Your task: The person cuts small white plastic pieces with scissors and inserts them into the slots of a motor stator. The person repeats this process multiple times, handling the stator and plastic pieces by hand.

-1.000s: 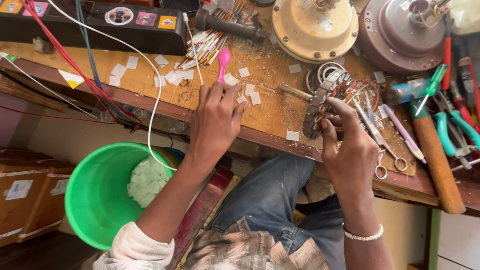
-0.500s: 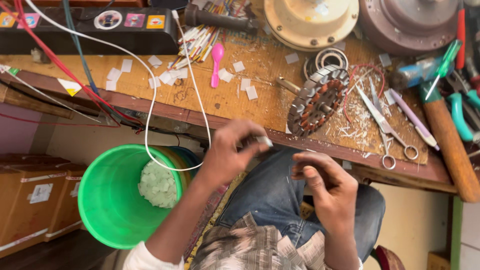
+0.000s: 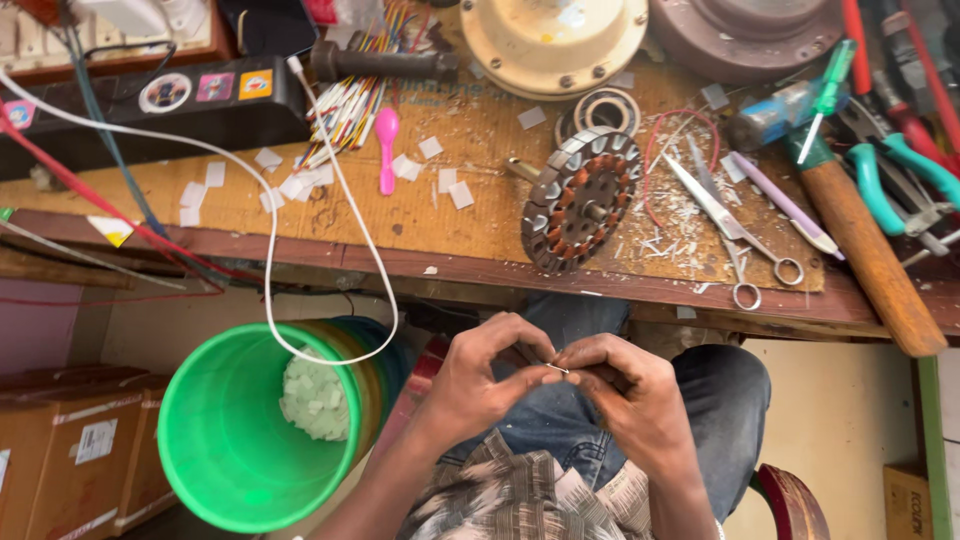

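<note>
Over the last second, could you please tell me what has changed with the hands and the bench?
Both hands came back off the bench to the lap. The right hand let go of the wound stator, which now lies alone on the wooden bench. The left hand met the right, and together they pinch a small thin piece. The green bucket, pink spoon and scissors stayed put.

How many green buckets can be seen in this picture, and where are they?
1. The green bucket stands on the floor below the workbench, beside the left hand. Rims of other colours show nested behind it, so more buckets may be hidden.
</note>
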